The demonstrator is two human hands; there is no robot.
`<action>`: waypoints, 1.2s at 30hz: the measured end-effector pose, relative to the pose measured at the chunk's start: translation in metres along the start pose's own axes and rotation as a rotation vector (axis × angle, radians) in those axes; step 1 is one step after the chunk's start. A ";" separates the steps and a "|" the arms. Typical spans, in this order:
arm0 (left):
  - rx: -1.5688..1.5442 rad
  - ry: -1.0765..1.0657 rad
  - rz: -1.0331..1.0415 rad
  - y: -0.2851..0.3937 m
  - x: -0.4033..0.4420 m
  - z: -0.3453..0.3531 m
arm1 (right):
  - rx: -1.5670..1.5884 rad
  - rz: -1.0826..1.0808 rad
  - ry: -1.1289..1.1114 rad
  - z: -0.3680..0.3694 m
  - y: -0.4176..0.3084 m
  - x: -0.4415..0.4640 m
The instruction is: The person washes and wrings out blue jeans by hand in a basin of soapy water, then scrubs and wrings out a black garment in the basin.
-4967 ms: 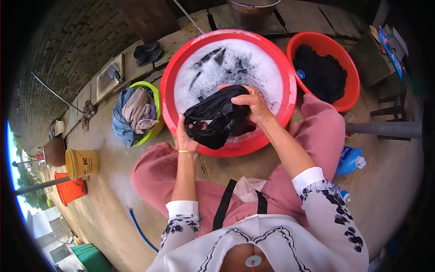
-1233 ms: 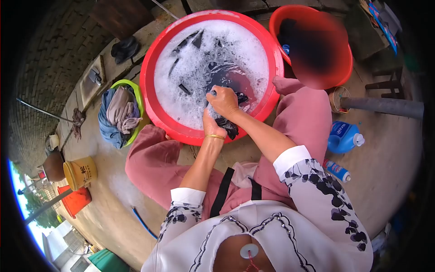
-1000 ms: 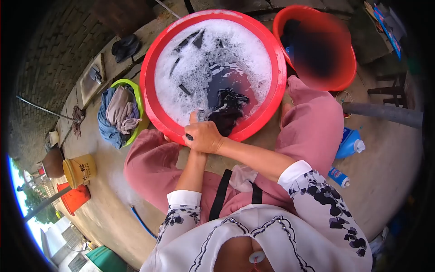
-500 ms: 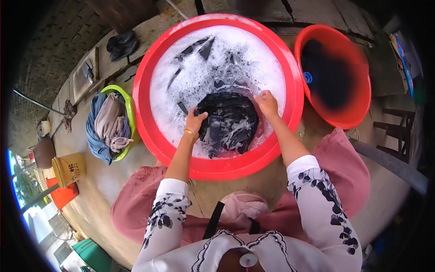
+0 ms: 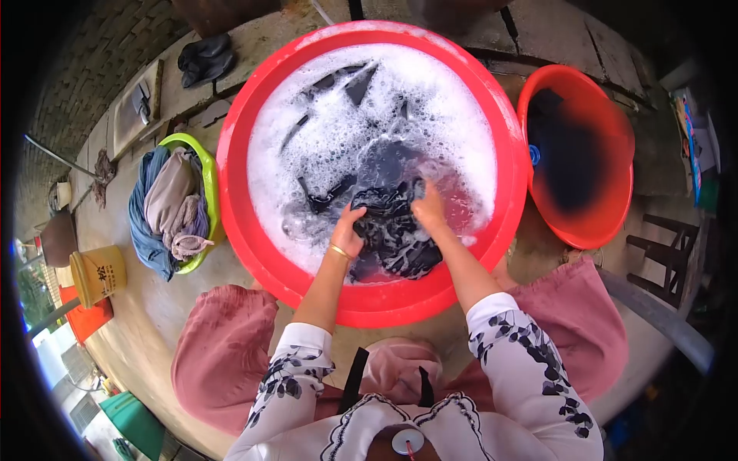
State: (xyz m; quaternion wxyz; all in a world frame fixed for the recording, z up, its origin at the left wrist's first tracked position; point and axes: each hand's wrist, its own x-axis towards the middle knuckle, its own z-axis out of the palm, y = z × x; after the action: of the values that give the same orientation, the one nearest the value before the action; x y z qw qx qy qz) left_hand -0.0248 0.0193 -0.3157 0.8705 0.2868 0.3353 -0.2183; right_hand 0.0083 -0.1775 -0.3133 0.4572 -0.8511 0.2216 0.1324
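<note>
A large red basin [image 5: 372, 311] holds foamy water, with dark cloth showing through the suds. Near its front lies a wet black garment [image 5: 392, 234], partly under water. My left hand [image 5: 350, 233] grips the garment's left edge, thumb on top. On the right side my right hand [image 5: 428, 207] is closed on the same garment, its fingertips partly hidden by cloth and water.
A green basket [image 5: 211, 188] with blue and beige clothes stands left of the basin. At the right is a red tub [image 5: 615, 211] of dark cloth, partly blurred. Further out are a dark stool [image 5: 661, 257], a metal pole [image 5: 661, 315] and a yellow bucket [image 5: 104, 275].
Half a second ago the black garment was bunched, with my right hand open beside it. Now both hands hold it, lower in the water, and it is more spread out.
</note>
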 end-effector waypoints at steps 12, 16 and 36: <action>-0.151 -0.095 -0.125 0.037 -0.096 0.104 | 0.054 -0.559 0.091 -0.019 -0.129 -0.194; -0.246 -0.150 0.333 0.004 -0.082 0.083 | -0.096 -0.550 0.236 -0.004 -0.135 -0.144; 0.338 0.181 0.054 -0.001 -0.002 0.046 | -0.540 -0.185 -0.537 -0.001 -0.021 0.004</action>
State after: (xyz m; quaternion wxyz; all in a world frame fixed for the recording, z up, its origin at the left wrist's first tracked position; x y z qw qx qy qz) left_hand -0.0051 -0.0107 -0.2866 0.7817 0.4562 0.3630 -0.2214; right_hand 0.0225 -0.1698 -0.2997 0.2684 -0.8923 -0.0263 0.3621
